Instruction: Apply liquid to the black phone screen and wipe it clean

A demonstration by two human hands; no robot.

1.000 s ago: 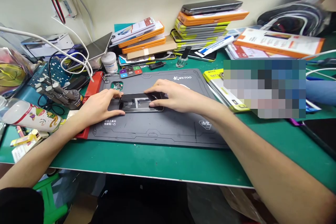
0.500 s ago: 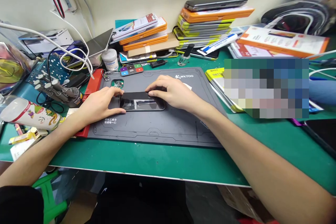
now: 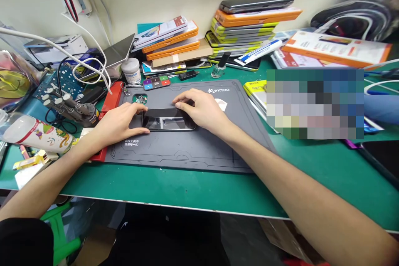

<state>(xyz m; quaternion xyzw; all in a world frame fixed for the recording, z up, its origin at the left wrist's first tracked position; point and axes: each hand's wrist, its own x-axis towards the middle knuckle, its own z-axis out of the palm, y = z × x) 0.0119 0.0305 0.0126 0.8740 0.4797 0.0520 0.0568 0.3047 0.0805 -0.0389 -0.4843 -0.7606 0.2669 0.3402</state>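
Note:
A dark phone with a glossy screen (image 3: 168,121) lies flat on the grey mat (image 3: 187,149). My left hand (image 3: 120,122) is at its left end, thumb and fingers spread to its lower and upper corners, gripping that end. At the upper right edge of the phone is my right hand (image 3: 198,110), thumb and fingertips pinched together; whatever they hold, if anything, is too small to tell. A small white piece (image 3: 222,104) lies on the mat behind my right hand. Above the left hand, a green-bottomed opening with small metal parts (image 3: 140,99) shows.
A red bar (image 3: 112,99) runs along the mat's left side, with a screwdriver holder (image 3: 89,114) and a bottle (image 3: 40,133) beyond it. Stacked boxes (image 3: 245,29), a white jar (image 3: 131,70) and a small glass bottle (image 3: 218,70) stand behind. A blurred patch covers the right.
My right hand has shifted slightly, and its thumb has drawn closer to the fingertips. More of the white piece behind it shows. My left hand stays at the phone's left end.

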